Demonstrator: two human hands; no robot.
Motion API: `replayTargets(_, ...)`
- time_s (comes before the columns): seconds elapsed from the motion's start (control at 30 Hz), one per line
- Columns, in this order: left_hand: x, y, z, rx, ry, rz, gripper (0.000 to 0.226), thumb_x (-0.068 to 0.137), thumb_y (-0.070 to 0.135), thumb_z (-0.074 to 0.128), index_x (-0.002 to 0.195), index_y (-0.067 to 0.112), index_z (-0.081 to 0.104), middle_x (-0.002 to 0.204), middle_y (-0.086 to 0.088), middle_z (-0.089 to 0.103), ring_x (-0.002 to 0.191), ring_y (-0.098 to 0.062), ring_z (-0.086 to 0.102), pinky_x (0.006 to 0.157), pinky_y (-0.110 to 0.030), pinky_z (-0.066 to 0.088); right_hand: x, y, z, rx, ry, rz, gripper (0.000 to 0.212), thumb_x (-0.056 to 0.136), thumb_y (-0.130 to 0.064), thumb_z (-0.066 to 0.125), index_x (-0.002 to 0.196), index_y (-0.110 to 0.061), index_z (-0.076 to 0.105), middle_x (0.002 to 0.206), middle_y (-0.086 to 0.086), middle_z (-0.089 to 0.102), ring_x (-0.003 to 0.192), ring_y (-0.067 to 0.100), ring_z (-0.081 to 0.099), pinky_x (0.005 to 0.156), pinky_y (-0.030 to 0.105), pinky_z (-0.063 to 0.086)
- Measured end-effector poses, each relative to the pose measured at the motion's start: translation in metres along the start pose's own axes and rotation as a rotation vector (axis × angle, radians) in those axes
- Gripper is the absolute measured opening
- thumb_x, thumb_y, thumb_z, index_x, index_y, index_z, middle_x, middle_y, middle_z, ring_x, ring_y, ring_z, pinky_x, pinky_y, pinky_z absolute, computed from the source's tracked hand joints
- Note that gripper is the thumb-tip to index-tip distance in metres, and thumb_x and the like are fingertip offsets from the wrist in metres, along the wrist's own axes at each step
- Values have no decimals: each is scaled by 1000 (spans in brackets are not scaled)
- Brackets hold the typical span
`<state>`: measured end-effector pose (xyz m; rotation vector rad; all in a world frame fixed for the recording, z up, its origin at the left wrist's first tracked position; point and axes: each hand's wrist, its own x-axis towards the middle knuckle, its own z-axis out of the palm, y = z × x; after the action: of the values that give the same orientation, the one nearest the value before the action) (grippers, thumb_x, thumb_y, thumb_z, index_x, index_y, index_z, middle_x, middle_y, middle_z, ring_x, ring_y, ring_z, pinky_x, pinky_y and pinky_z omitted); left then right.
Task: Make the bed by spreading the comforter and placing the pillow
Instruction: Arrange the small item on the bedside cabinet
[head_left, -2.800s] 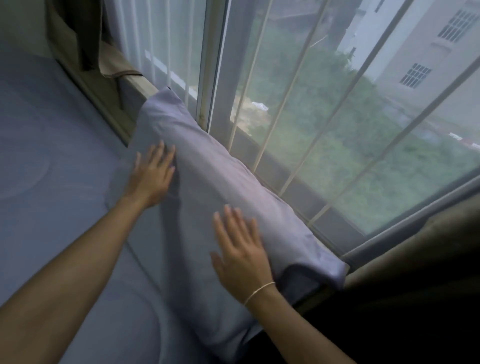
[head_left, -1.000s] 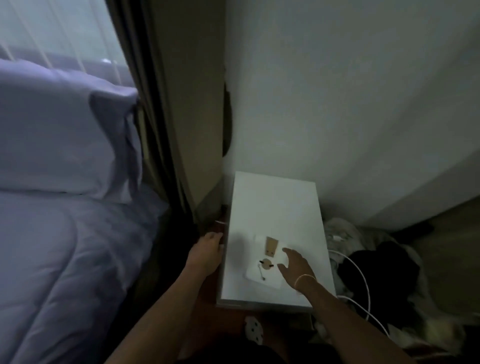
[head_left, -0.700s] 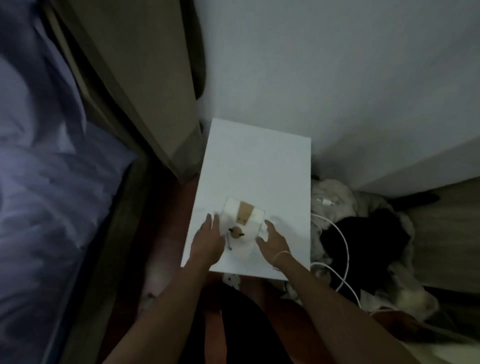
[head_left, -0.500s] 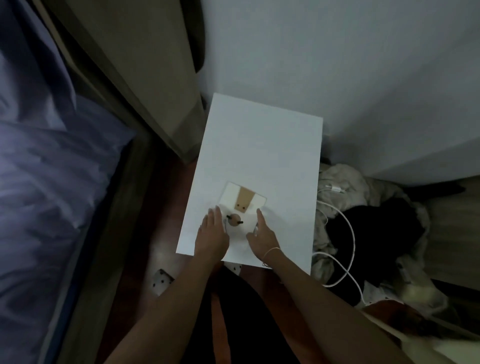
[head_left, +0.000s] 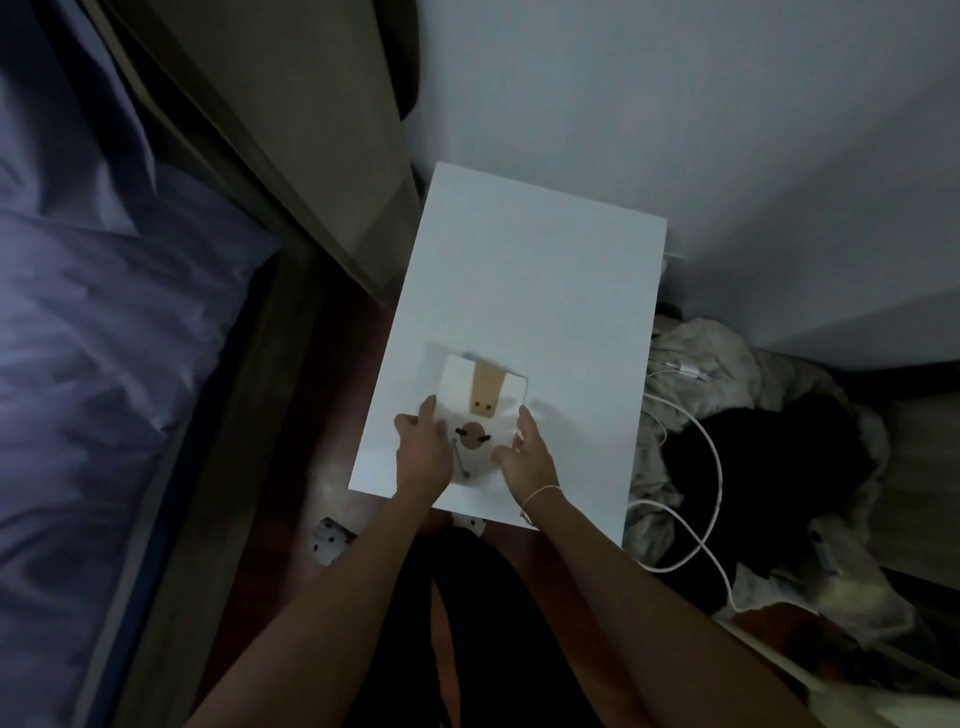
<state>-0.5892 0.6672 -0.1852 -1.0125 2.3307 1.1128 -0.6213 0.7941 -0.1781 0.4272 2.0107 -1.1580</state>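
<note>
From the head camera we look down on a white bedside table (head_left: 524, 291). Its long axis runs away from us, toward the wall (head_left: 675, 104).

Both hands are on a small white flat item (head_left: 480, 410), perhaps a card or envelope, with a tan strip and a brown round button on it. It lies near the table's front edge, its long side in line with the table's, the tan strip on the end toward the wall.

The left hand (head_left: 423, 449) grips the item's left edge, fingers curled onto it. The right hand (head_left: 527, 454) holds the right edge the same way, a thin bracelet (head_left: 540, 493) at its wrist. We cannot tell whether the item is lifted or flat on the table, because it is blurred.

Now the task's own things. The comforter (head_left: 93, 353) lies far left, pale lilac and rumpled, spread over the bed and running along the wooden bed frame (head_left: 208, 467). Its long axis goes from the bottom of the picture to the top. Above it a smoother lilac fold reaches the top left corner, and we cannot tell whether that is the pillow. Neither hand touches the bedding, which is well apart from them.

A curtain (head_left: 311, 130) hangs between bed and table. Right of the table, a white cable (head_left: 711, 467) loops over a heap of clothes (head_left: 753, 441) on the floor.
</note>
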Motion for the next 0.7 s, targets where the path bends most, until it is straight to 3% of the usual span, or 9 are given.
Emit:
replayTargets(0.13,6,3,-6,-95,-32,6,43,100,17,36,142,17,33,123,-16,56,110,-33,55,94,-41,44,3,-2,-6,-226,12,-123,73,88,-21,59,149,-17,20,147,8,38,132,23,40,108,34,36)
replayTargets(0.23,5,3,-14,-153,-74,-19,44,100,18,36,144,18,31,135,-13,52,122,-30,50,100,-37,41,19,-12,-16,-481,4,-278,77,89,-28,60,150,-14,14,156,7,21,143,25,22,116,36,24)
replayTargets(0.33,6,3,-18,-175,-108,-9,44,101,20,35,144,20,32,139,-10,49,124,-29,48,98,-32,39,36,-32,-23,-535,-74,-299,86,86,-35,64,150,-15,10,159,3,11,147,24,9,120,40,15)
replayTargets(0.47,7,5,-24,-200,-105,-12,43,101,20,35,144,19,33,140,-10,49,126,-28,47,101,-33,37,45,-48,-29,-507,-97,-298,73,77,-33,74,138,-20,35,142,10,38,135,29,34,107,41,36)
replayTargets(0.6,6,16,-25,-259,-100,-71,42,101,17,34,142,19,36,133,-11,53,118,-28,51,91,-32,42,43,-52,-29,-400,10,-368,61,74,-21,76,127,-21,44,130,7,50,120,25,47,93,30,41)
replayTargets(0.7,9,23,-25,-244,-92,-93,42,100,17,34,142,19,36,133,-12,53,118,-30,52,98,-41,45,41,-54,-29,-353,43,-373,56,75,-15,74,122,-20,46,119,5,57,106,22,54,81,24,39)
